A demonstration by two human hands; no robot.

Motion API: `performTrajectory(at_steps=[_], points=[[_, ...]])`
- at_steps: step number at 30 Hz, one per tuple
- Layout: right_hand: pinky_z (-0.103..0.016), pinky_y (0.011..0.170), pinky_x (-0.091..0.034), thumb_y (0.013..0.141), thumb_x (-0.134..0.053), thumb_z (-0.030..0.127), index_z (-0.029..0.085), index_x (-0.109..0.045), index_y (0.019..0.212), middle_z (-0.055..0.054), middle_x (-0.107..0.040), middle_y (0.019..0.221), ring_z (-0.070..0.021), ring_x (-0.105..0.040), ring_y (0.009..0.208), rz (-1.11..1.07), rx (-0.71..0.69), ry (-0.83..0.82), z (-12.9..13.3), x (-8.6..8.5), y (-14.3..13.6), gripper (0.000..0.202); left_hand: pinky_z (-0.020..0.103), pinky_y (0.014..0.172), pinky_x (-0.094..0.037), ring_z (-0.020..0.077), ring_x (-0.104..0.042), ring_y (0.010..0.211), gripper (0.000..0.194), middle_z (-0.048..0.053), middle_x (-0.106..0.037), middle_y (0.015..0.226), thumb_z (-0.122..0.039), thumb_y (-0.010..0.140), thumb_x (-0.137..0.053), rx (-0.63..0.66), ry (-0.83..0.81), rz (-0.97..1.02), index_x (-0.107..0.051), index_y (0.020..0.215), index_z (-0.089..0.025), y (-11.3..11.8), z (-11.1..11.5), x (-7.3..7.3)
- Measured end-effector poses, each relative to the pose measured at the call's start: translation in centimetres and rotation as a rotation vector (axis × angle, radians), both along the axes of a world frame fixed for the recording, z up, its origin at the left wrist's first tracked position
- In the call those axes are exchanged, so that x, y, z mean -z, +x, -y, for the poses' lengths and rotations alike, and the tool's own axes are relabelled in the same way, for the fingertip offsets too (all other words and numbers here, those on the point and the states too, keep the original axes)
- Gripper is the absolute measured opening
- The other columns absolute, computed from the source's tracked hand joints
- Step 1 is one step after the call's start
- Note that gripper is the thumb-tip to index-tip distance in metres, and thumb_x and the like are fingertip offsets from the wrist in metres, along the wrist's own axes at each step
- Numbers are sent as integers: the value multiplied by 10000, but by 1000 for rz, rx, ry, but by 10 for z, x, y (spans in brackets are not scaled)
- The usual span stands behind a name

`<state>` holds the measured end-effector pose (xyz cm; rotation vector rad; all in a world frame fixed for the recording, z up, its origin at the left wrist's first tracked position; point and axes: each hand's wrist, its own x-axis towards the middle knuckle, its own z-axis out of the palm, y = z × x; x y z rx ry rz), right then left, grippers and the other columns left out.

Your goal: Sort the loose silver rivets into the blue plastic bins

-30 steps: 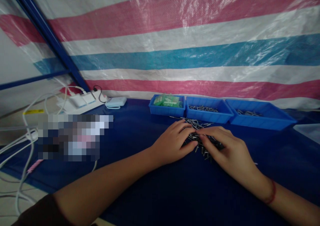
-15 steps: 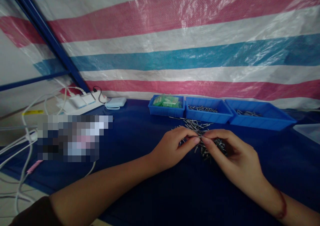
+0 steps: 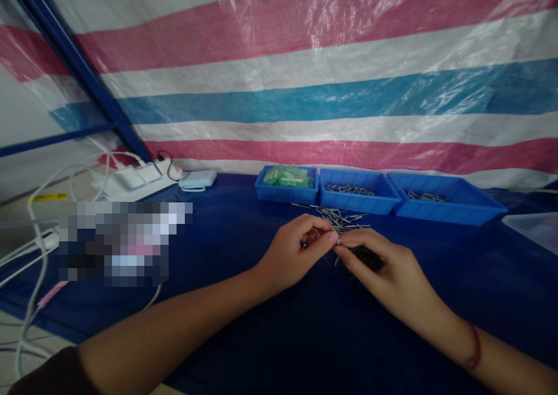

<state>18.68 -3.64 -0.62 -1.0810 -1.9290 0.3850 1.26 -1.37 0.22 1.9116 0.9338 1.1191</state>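
Note:
Thumb and forefinger of my left hand (image 3: 300,246) are pinched together, meeting the pinched fingertips of my right hand (image 3: 381,261). Between the tips shows a tiny pale metallic piece (image 3: 337,241), too small to make out; both hands close on it. Beneath and behind the fingers lies a pile of thin metal pins (image 3: 337,217), partly hidden by my hands. Behind the pile stand a blue bin (image 3: 286,194) with green-and-clear packets, a middle blue bin (image 3: 360,202) with metal pins, and a right blue bin (image 3: 449,212) with some pins.
A white power strip (image 3: 150,180) with plugs and cables lies at the left, beside a light blue case (image 3: 197,180). A blurred patch covers items on the left of the blue table (image 3: 244,348). A clear container (image 3: 532,229) sits at the far right. Striped sheeting hangs behind.
The whole view has shifted slightly, with things appearing further left. My hands are still together, slightly left relative to the bins, and a small pale piece now shows between the fingertips.

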Motion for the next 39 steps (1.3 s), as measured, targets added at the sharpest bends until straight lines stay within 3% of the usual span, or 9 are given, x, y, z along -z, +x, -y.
performTrajectory(at_steps=[19, 31, 39], points=[[-346, 718, -469, 852, -535, 234, 223, -613, 792, -31, -667, 826, -185, -594, 811, 126, -18, 95, 0, -7, -2, 100, 226, 644, -437, 111, -535, 684, 113, 15, -592, 782, -238, 852, -528, 1, 43, -37, -594, 840, -147, 1, 3, -4], [-344, 710, -459, 823, -584, 229, 230, -610, 842, -16, -656, 801, -189, -580, 807, 86, 58, 142, 0, -4, -1, 32, 222, 628, -435, 107, -536, 672, 100, 12, -597, 790, -209, 853, -518, -27, 78, -58, -598, 876, -154, 0, 2, -4], [-339, 731, -460, 808, -605, 195, 232, -624, 895, -20, -657, 835, -188, -578, 833, 6, 108, 197, 4, -10, 2, 96, 246, 691, -459, 123, -571, 746, 82, 23, -611, 862, -216, 859, -516, 2, 28, -52, -573, 888, -164, 1, 1, -1]])
